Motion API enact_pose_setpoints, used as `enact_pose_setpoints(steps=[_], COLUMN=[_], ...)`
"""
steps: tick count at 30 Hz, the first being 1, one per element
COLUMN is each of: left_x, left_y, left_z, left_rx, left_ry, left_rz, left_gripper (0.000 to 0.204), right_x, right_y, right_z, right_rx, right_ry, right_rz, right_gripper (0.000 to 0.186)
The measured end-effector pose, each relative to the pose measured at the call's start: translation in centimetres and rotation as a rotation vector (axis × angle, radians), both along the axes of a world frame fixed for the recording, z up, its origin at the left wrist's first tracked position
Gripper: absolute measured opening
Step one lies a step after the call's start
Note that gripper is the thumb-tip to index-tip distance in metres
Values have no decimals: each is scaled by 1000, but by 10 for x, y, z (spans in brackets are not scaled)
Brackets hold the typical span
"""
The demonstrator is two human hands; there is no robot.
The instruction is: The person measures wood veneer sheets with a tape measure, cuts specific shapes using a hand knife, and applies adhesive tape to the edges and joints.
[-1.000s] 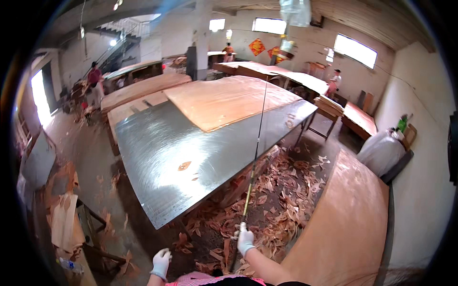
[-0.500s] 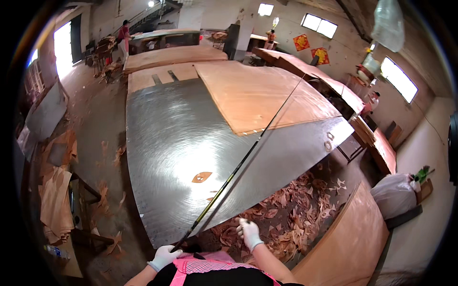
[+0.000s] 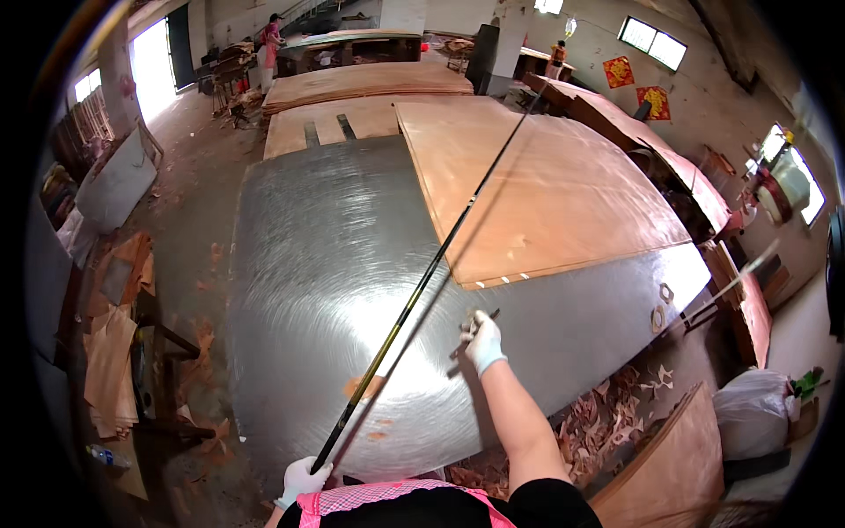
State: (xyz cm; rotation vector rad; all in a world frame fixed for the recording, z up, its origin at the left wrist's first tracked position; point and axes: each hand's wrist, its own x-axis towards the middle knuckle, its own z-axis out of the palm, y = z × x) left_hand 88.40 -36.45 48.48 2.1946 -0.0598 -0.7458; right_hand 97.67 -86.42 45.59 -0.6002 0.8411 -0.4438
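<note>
My gloved left hand (image 3: 305,480) grips the butt of a long, thin fishing rod (image 3: 411,304), black with a yellow-green section. The rod slants away over the grey metal tabletop (image 3: 304,255) and the veneer sheets (image 3: 537,189), its shadow beside it. My gloved right hand (image 3: 483,341) is above the metal, right of the rod, fingers closed round a small dark stick-like thing (image 3: 495,313) whose kind I cannot make out. A brown veneer scrap (image 3: 363,387) lies on the metal, partly behind the rod.
Veneer offcuts (image 3: 607,427) litter the floor at the right, beside a leaning wooden panel (image 3: 673,453). Two ring-shaped pieces (image 3: 662,304) lie on the metal's right edge. Stools with veneer strips (image 3: 113,370) stand at the left. Another person (image 3: 269,48) stands at the far left.
My right hand has reached forward from the table's near edge to over the metal. The rod's far end has swung somewhat left; my left hand still grips its butt. The view has shifted.
</note>
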Motion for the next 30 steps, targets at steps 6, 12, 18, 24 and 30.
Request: enact_pose_setpoints(steps=[6, 12, 18, 24, 30], left_x=[2, -3, -6, 1, -11], left_y=[-68, -82, -85, -82, -42], left_z=[45, 8, 4, -32, -48], left_rx=[-8, 10, 4, -43, -25], left_ry=[101, 53, 75, 55, -13], left_rz=[206, 267, 381, 344, 220], left_gripper=[28, 25, 23, 22, 22], right_x=[96, 121, 163, 200, 222], right_y=[-72, -113, -95, -107, -93], right_z=[-22, -45, -30, -38, 75], right_rx=[118, 158, -38, -69, -282], right_ry=[-27, 15, 260, 277, -19], right_rz=[-140, -111, 52, -73, -204], right_gripper=[25, 27, 55, 28, 24])
